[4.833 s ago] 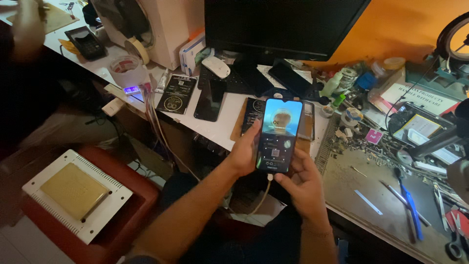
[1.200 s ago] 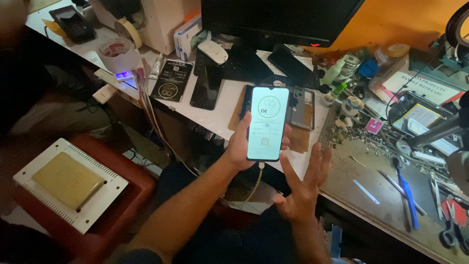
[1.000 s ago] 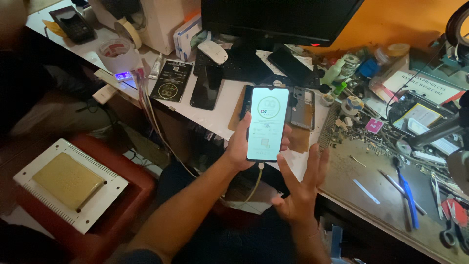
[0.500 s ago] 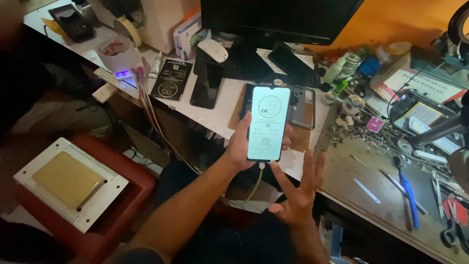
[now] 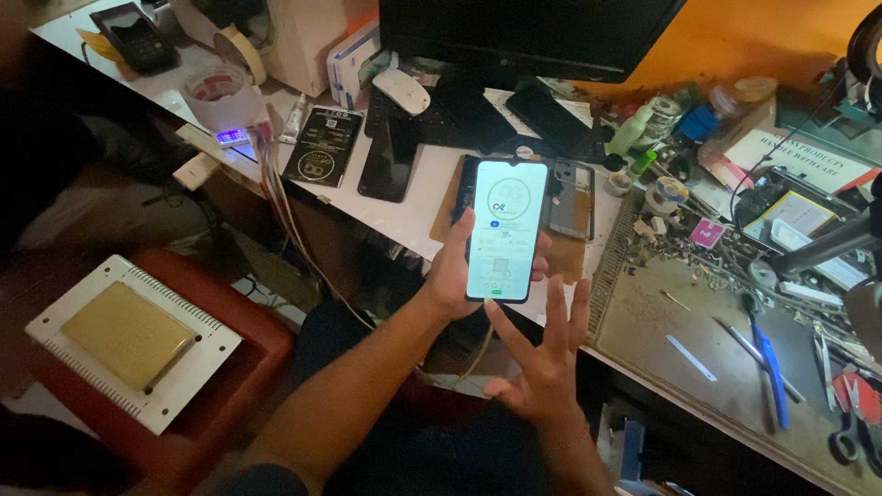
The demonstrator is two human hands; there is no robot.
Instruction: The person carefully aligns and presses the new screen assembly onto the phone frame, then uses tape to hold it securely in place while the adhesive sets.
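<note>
Head view, looking down over a cluttered white workbench (image 5: 418, 216); left hand (image 5: 459, 276) wrapped around a slim glossy smartphone (image 5: 505, 230), thumb on the near edge, fingertips clamped along the far edge; lit screen pale and smooth, rounded corners, held upright above the bench's front edge, with a thin cable hanging from its lower end; right hand (image 5: 542, 372) just below the phone, empty, fingers spread wide apart, none quite touching the glass as far as can be told; behind the phone, a flat wooden board (image 5: 450, 197) bearing a grey opened phone back (image 5: 571, 197); farther left, a dark phone (image 5: 390, 156) lying flat, screen black and shiny; beside it a roll of clear tape (image 5: 216, 92), round and hollow; to the right, a scuffed metal mat (image 5: 680, 321) strewn with small parts; blue-handled tool (image 5: 767, 358) lying across it; lower left, a white ribbed plastic frame (image 5: 133, 335) on a red stool (image 5: 262, 354).
</note>
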